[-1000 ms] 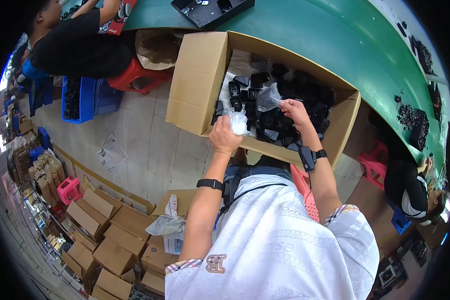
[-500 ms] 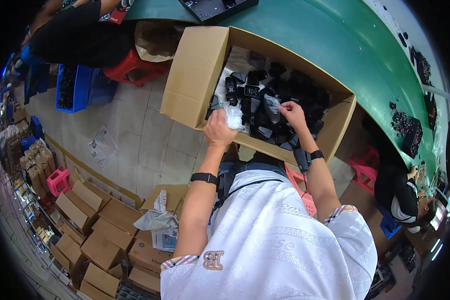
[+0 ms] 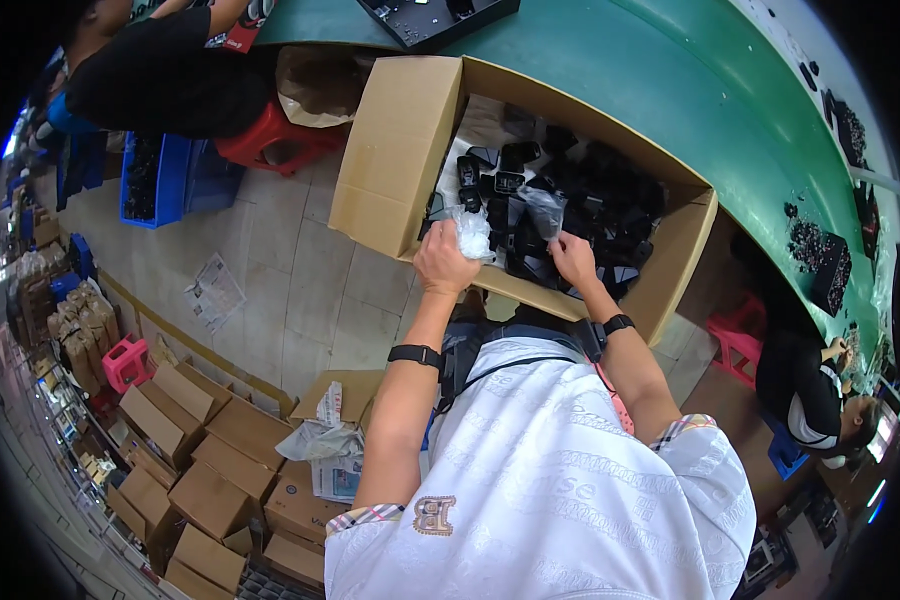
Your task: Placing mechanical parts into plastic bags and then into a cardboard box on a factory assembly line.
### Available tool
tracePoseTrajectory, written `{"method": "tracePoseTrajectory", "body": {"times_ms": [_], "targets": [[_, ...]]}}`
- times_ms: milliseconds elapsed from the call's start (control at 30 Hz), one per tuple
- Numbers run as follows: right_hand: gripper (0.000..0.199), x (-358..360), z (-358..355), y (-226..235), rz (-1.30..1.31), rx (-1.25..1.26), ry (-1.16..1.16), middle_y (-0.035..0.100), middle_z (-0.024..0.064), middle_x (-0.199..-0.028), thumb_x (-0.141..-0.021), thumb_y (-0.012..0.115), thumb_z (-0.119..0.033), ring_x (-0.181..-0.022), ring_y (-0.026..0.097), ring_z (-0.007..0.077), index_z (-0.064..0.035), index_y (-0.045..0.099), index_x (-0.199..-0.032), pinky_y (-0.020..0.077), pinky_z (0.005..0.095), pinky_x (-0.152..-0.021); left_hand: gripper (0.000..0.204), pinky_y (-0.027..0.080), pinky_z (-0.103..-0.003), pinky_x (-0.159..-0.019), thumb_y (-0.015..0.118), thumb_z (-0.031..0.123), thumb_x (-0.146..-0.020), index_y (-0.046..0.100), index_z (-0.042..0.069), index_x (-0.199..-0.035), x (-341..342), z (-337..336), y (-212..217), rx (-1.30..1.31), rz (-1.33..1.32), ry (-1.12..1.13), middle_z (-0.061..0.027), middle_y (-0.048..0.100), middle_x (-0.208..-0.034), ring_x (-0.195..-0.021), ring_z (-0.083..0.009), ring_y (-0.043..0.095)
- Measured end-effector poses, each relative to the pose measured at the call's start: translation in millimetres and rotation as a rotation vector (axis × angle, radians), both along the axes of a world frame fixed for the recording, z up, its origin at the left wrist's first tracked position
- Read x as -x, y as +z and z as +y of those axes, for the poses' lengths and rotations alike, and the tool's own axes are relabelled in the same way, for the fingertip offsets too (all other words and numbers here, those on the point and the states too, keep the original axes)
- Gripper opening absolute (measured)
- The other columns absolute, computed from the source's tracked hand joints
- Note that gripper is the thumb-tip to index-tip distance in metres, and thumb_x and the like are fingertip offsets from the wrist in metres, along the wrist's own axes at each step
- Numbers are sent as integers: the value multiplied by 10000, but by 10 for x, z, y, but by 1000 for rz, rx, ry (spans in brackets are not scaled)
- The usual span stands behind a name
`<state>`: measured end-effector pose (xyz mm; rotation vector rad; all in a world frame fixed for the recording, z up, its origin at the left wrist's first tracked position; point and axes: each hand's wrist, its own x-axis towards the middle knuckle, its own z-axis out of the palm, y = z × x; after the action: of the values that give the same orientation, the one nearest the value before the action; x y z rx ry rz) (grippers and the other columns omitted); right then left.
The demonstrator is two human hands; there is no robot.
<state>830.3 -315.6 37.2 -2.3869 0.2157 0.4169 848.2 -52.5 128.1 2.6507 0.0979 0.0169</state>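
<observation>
My left hand [image 3: 444, 258] is closed at the near left edge of an open cardboard box [image 3: 394, 150]. Its fingers grip a wad of crumpled clear plastic bags [image 3: 472, 233]. Over the box's contents, my right hand [image 3: 573, 262] pinches one end of a limp clear plastic bag [image 3: 543, 212]; I cannot make out whether anything is inside it. Below both hands, the box holds many small black plastic devices [image 3: 610, 215], heaped on the right. A few lie apart on pale lining at the left, such as a black device [image 3: 509, 182] with a rectangular face.
The box adjoins a green table [image 3: 610, 75] bearing a black tray [image 3: 440, 22]. Far left are a person in black [image 3: 160, 75], a red stool [image 3: 275, 140] and blue bins [image 3: 155, 180]. Empty-looking cartons [image 3: 210, 495] stack at lower left. Another person [image 3: 805, 385] sits at right.
My right hand has moved left and slightly nearer to me, bringing its bag closer to my left hand. The left hand keeps its grip on the wad.
</observation>
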Motion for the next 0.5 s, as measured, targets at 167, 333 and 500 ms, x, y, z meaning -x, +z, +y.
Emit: {"method": "tracePoseTrajectory", "body": {"times_ms": [167,333,500], "targets": [[276,-147,-39,252,40,56,46,673,165,-739,-892,552,-274,-728,658,359,-42,693,-840,520,409,-679,450,510,-484,-678,729,246,-621,553,85,-1003,-13,22,57,-11,5,10,-117,601,-930,-852,-369,625],[297,-287,114,366,230,-44,25,690,183,-792,-864,614,-325,-784,668,373,-45,709,-848,534,442,-737,519,508,-486,-690,762,277,-605,570,87,-1047,1,86,43,-32,10,29,-121,609,-937,-847,-375,630],[390,-311,-52,-19,99,-39,29,704,154,-772,-826,667,-410,-755,691,325,-22,706,-827,538,403,-721,372,514,-483,-658,708,222,-635,541,86,-939,-57,-80,88,7,-17,12,-110,601,-927,-852,-358,623]]}}
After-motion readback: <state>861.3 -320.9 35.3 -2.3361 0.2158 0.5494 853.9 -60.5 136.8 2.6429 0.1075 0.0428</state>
